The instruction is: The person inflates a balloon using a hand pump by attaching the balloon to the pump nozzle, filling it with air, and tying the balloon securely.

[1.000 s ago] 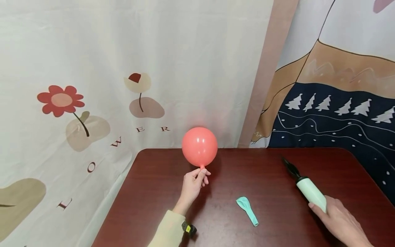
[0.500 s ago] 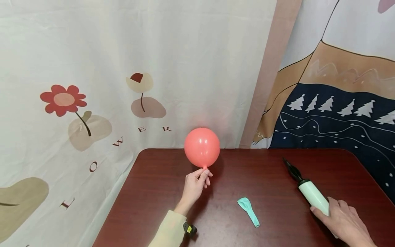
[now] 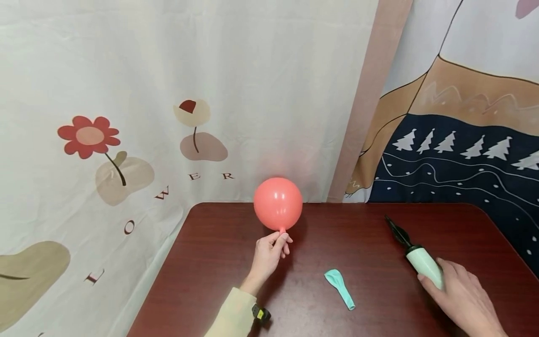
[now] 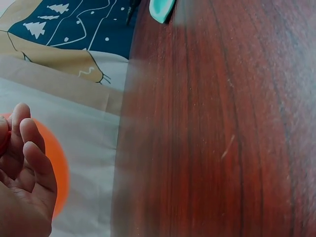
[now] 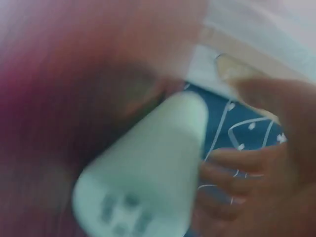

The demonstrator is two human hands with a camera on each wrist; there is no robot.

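Observation:
In the head view my left hand (image 3: pixel 267 255) pinches the neck of an inflated coral balloon (image 3: pixel 278 204) between thumb and fingers, holding it near the table's far edge. The left wrist view shows the left hand (image 4: pixel 28 165) in front of part of the balloon (image 4: pixel 60 173). My right hand (image 3: pixel 461 292) is over the back end of a pale green hand pump (image 3: pixel 425 267) with a black nozzle. In the blurred right wrist view, thumb and fingers are spread beside the pump (image 5: pixel 148 163), not wrapped round it. A flat mint balloon (image 3: pixel 340 289) lies between the hands.
The dark red wooden table (image 3: pixel 358 243) has rounded far corners. Behind it hangs a pale curtain (image 3: pixel 269 93) printed with flowers and letters. A navy and tan printed curtain (image 3: pixel 455 173) hangs at the right.
The right hand has shifted slightly up and left over the pump, and the pump's rear end no longer shows below the palm. The left hand still pinches the coral balloon, now slightly lower.

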